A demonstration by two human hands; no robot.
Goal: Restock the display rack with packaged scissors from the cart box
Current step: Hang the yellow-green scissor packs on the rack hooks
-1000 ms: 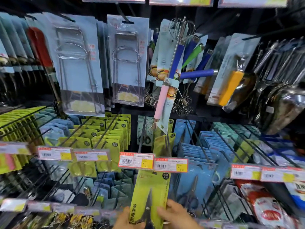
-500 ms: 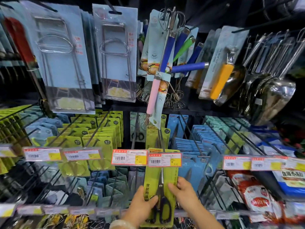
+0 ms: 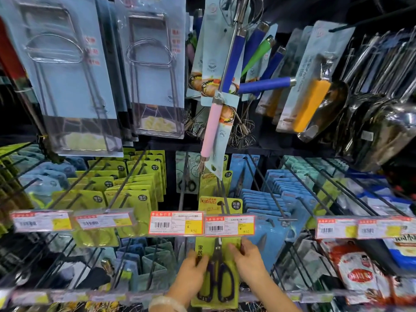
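Note:
A green pack of scissors point(image 3: 219, 257) with dark handles hangs on a black peg hook point(image 3: 221, 197) behind the red-bordered price tag point(image 3: 229, 225). My left hand point(image 3: 193, 273) holds the pack's left edge, thumb on its front. My right hand point(image 3: 249, 260) holds the right edge, fingers on the front. Another green pack point(image 3: 212, 181) hangs further back on the same hook. The cart box is out of view.
More green scissor packs point(image 3: 126, 194) fill the hooks to the left, blue packs point(image 3: 267, 199) those to the right. Whisks point(image 3: 213, 129), wire tools in blister packs point(image 3: 67, 86) and steel scoops point(image 3: 371, 122) hang overhead. Red snack bags point(image 3: 360, 273) sit lower right.
Both hands have lifted the green pack from below the price rail and slid its top onto the peg hook behind the tag. The view has moved closer to the rack.

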